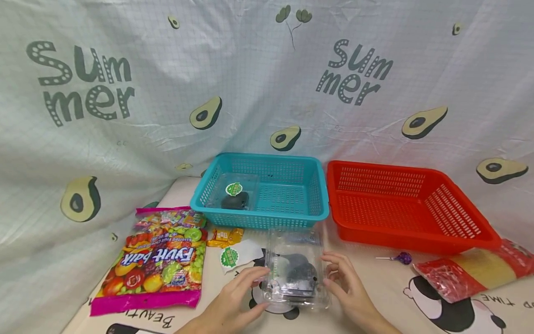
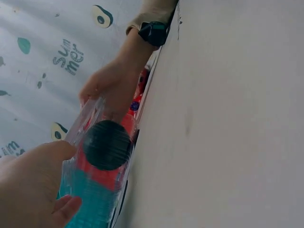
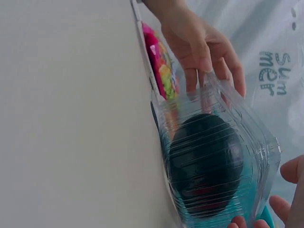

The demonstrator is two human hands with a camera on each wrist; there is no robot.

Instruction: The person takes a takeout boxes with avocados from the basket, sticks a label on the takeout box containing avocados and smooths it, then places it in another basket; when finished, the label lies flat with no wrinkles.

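Note:
A clear plastic clamshell box [image 1: 296, 241] is in front of me, close to the teal basket, with a dark rounded fruit [image 3: 206, 164] inside. My left hand [image 1: 235, 297] holds the box at its left edge, thumb low near the corner and forefinger higher up. On the opposite edge my right hand [image 1: 348, 290] holds it with bent fingers and thumb. In the left wrist view, the right hand [image 2: 111, 88] is at the box's far end. The right wrist view has the left thumb [image 3: 204, 59] lying on the box's rim.
A teal basket [image 1: 267, 219] contains a similar box [image 1: 217, 195] with a green label. Right of it stands a red basket [image 1: 400, 234]. A fruit candy bag [image 1: 154, 260], yellow wrapped snack [image 1: 225, 237], white labelled paper [image 1: 246, 253], purple lollipop [image 1: 403, 258] and red-and-yellow packet [image 1: 479, 269] lie around.

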